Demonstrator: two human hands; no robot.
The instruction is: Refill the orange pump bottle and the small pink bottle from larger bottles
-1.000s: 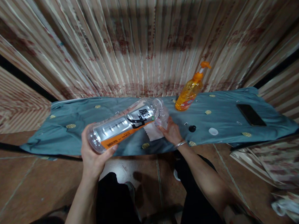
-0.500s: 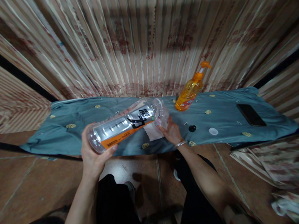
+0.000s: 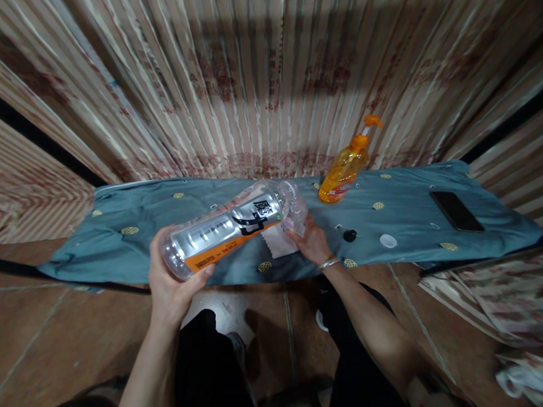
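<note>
A large clear plastic bottle [image 3: 225,227] with a silver and orange label is tilted above the cloth, its neck toward the right. My left hand [image 3: 173,287] is closed round its base end. At the neck, my right hand [image 3: 312,241] holds a small clear plastic bottle [image 3: 294,211], whose mouth is close to the big bottle's mouth. Whether the two mouths touch, I cannot tell. Beneath them a white paper sheet [image 3: 279,239] with a jagged edge lies on the cloth. No clear liquid stream is visible.
The blue-green cloth [image 3: 130,211] covers a narrow table. On it stand an orange pump bottle [image 3: 343,172], a small black cap [image 3: 349,235], a white round lid [image 3: 388,240] and a dark phone [image 3: 456,210]. A pleated curtain [image 3: 256,77] hangs behind.
Both hands and both bottles hold almost the same pose. The view has shifted very slightly; nothing was taken up or let go.
</note>
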